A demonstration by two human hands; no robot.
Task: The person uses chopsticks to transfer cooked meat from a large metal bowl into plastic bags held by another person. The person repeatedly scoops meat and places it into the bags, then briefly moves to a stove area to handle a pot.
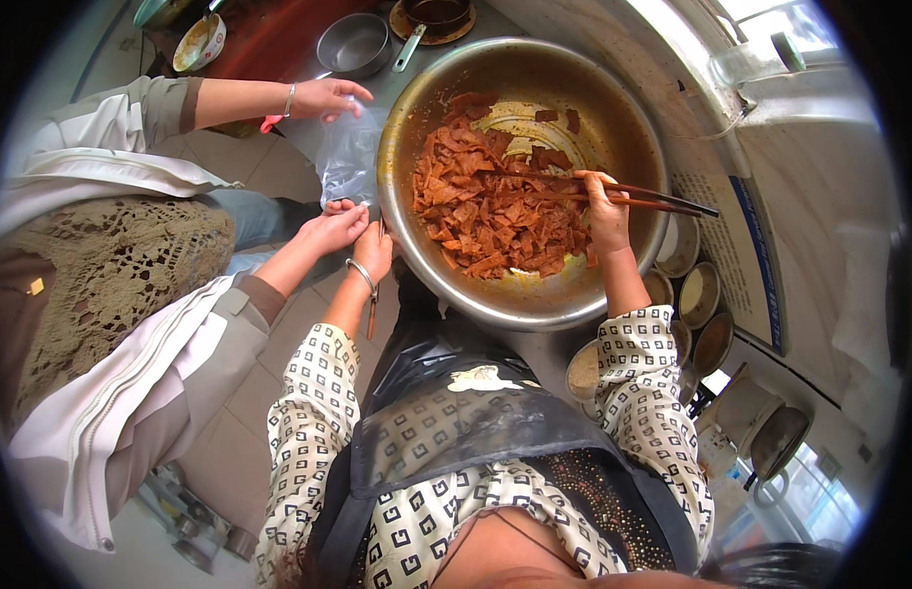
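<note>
Before me stands a large metal basin [521, 318] with a heap of red-brown, sauce-coated flat food pieces [493, 213]. My right hand [607, 213] grips long wooden chopsticks [647, 201] over the basin, their far ends among the pieces. At the basin's left rim, my left hand [373, 250] is closed around a thin brown stick [371, 318]; its upper end is partly hidden. Just beside it, another person's hand [344, 227] pinches the lower edge of a clear plastic bag [345, 166]. That person's other hand [327, 99] is at the bag's upper end.
A grey metal bowl [353, 46] and a pan with a pale handle [409, 48] lie beyond the basin. Several small bowls [699, 296] line the right side by a wall with a printed board [743, 258]. The other person stands close on my left. A glass jar [754, 60] is at upper right.
</note>
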